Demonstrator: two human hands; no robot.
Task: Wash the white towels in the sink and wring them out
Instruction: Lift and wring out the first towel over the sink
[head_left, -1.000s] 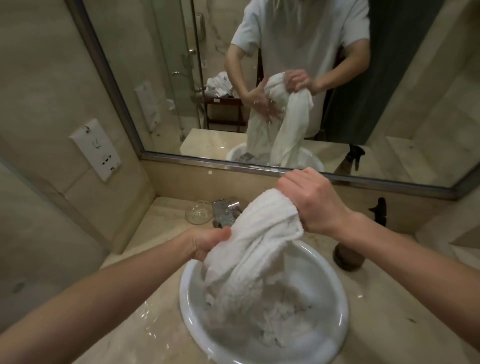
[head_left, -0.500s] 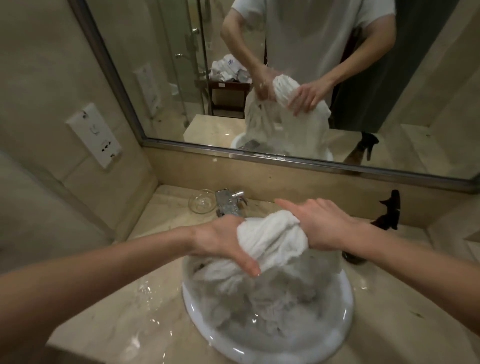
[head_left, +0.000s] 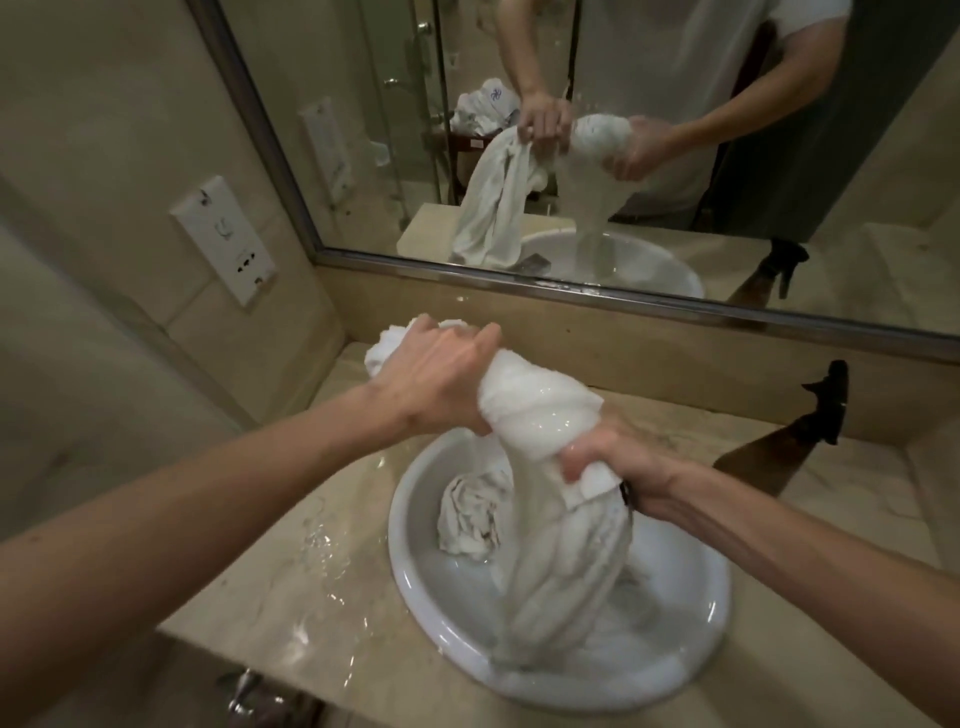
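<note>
Fingers (head_left: 470, 340) round twisted towel (head_left: 535, 405)

Towel (head_left: 540, 415) over sink (head_left: 415, 571); bottle (head_left: 779, 447) right, probably on counter (head_left: 249, 582).

bare forearms; white short-sleeved shirt (head_left: 675, 67) reflected in mirror (head_left: 363, 156)

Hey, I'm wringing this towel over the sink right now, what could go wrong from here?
1. The towel, gripped by your left hand and right hand, reaches past the sink rim, so more water may land on the already wet counter.
2. Your elbow might knock the dark bottle.
</note>
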